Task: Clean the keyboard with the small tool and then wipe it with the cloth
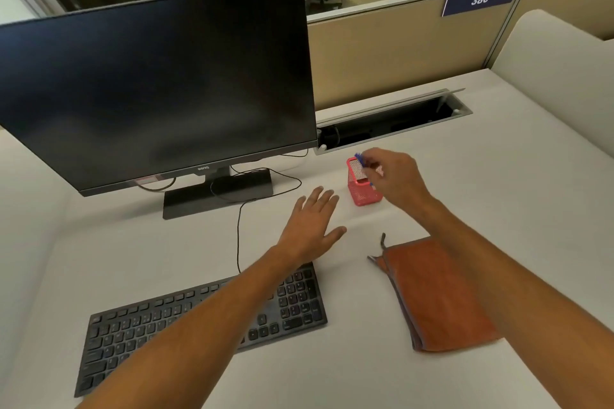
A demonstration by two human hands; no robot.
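Observation:
A black keyboard (139,335) lies on the white desk (498,183) near the front edge, partly covered by my left forearm. A folded orange cloth (438,292) rests to its right. Behind both stands a red mesh holder (363,196). My right hand (395,176) hovers over the holder, fingers pinched on a small blue tool (360,159) that sticks out at the holder's top. My left hand (312,226) floats flat, fingers spread and holding nothing, between the keyboard and the holder.
A dark monitor (156,86) on a flat stand (216,196) fills the left back. A thin black cable (238,236) runs from the stand to the keyboard. An open cable slot (392,123) lies behind the holder. A beige partition (398,53) closes the back.

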